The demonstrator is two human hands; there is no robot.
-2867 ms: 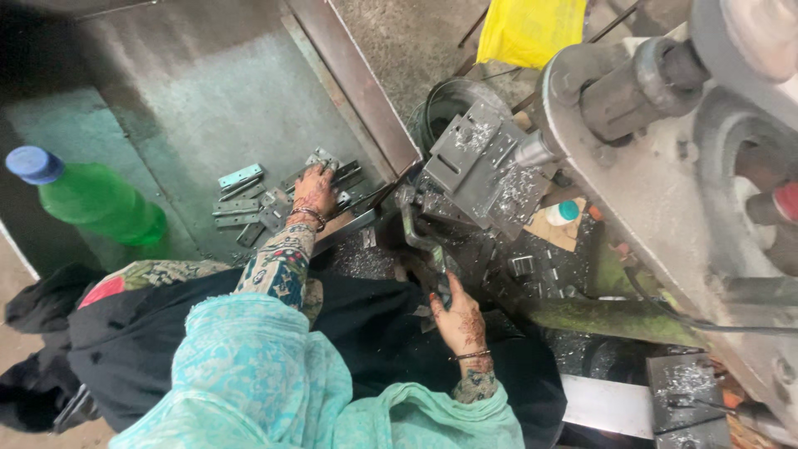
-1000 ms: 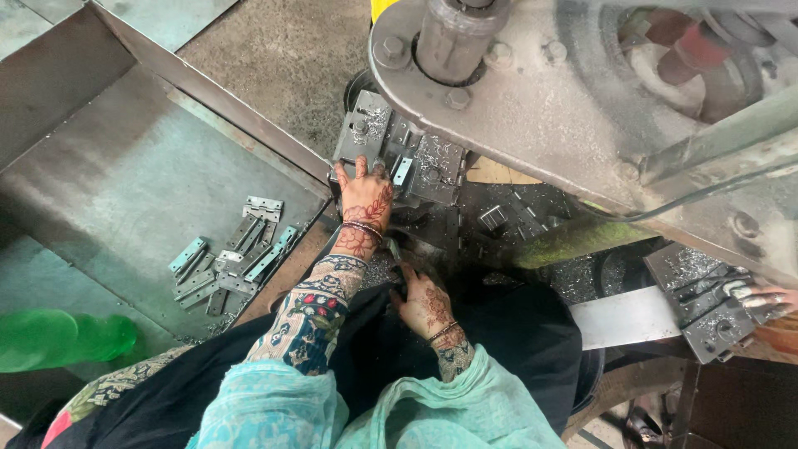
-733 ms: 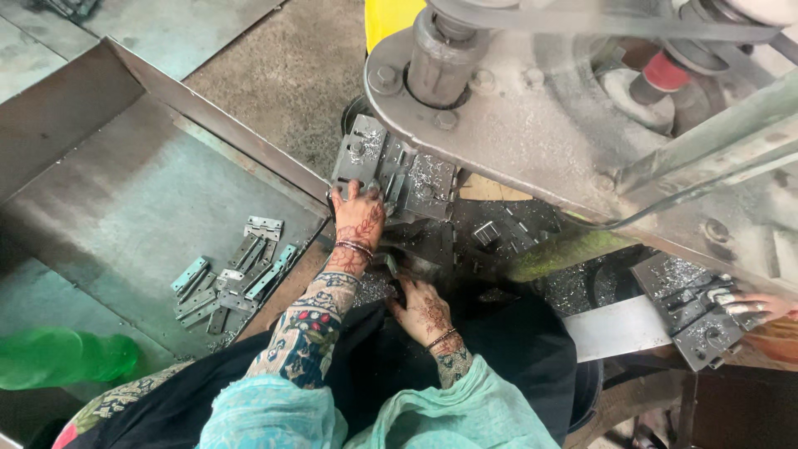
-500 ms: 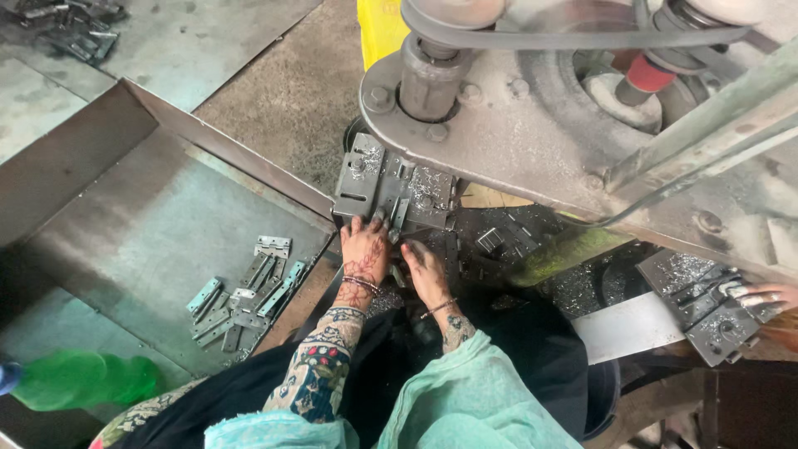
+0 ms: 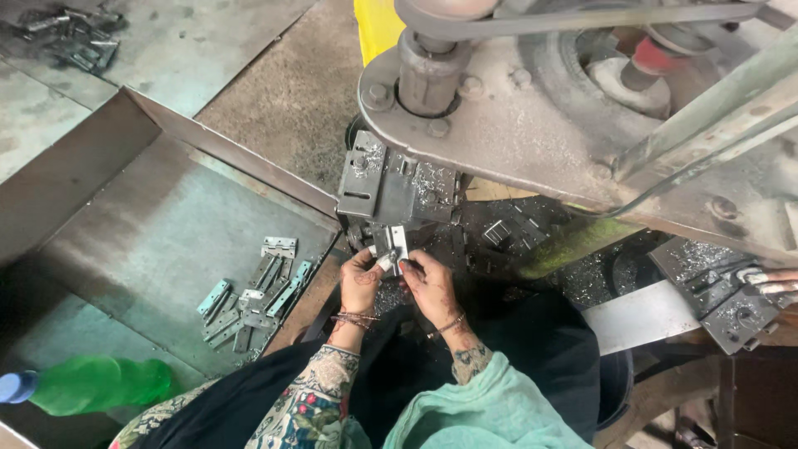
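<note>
At the far left edge, low down, a green plastic bottle (image 5: 96,384) with a blue cap lies on its side in the sheet-metal tray (image 5: 125,216), well apart from both hands. Further right, on the tray's floor near its right wall, a loose heap of small pale metal hinge plates (image 5: 253,295) lies fanned out; bare tray floor spreads wide to the left and above the heap, and the tray's raised rim runs diagonally between heap and hands.

Just right of that rim, the left hand (image 5: 359,281) reaches up toward the press die block (image 5: 391,187), its fingers curled and its fingertips pinching the left side of a small shiny metal plate (image 5: 395,246). The plate stands at the lower front edge of the die block, just above both hands and between their fingertips. The right hand (image 5: 430,283) meets it from the other side, fingers bent and pinching the plate's right edge, so the two hands almost touch at the piece.

Directly above, the heavy grey machine frame (image 5: 532,133) overhangs closely, leaving little room upward. To the right, metal shavings (image 5: 590,278) litter the dark bed, and a flat pale metal strip (image 5: 644,314) slants toward a second block (image 5: 723,295) near the right edge.
</note>
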